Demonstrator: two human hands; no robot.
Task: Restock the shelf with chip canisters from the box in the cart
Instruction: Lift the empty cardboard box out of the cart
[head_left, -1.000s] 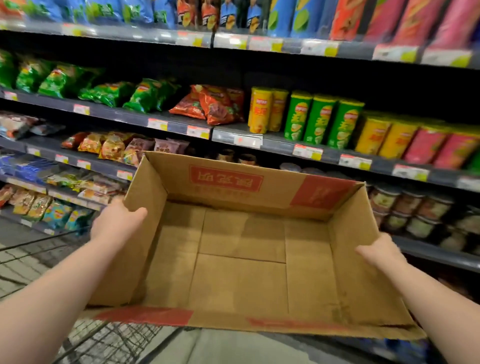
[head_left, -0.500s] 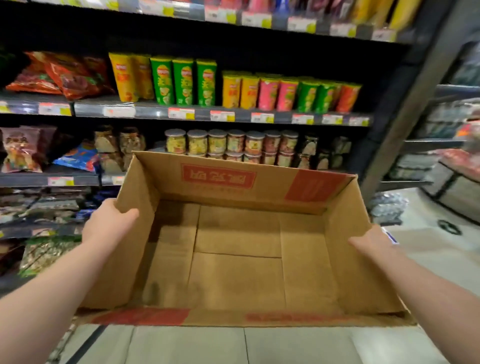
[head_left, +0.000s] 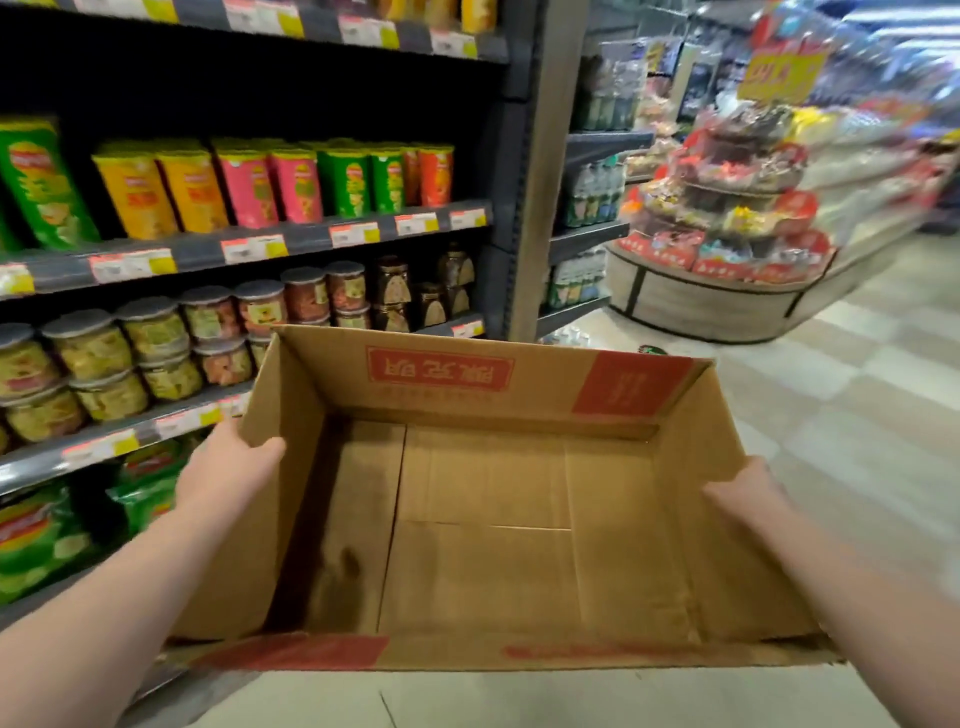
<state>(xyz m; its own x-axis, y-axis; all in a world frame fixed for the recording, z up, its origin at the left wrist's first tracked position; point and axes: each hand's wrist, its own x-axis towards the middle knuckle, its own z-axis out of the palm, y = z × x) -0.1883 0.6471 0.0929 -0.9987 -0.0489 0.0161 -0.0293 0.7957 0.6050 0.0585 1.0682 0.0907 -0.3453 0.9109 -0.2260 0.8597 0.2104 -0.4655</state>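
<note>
Head view: both hands grip box (head_left: 519, 519) (red label, characters upside down).

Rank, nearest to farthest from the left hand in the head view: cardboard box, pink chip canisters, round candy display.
1. cardboard box: in the left hand grip, at its left wall.
2. pink chip canisters: up on the shelf ahead.
3. round candy display: far right, across the aisle.

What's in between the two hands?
In the head view, the cardboard box sits between the left hand and right hand. Each hand grips a side wall, and the box is empty.
</note>
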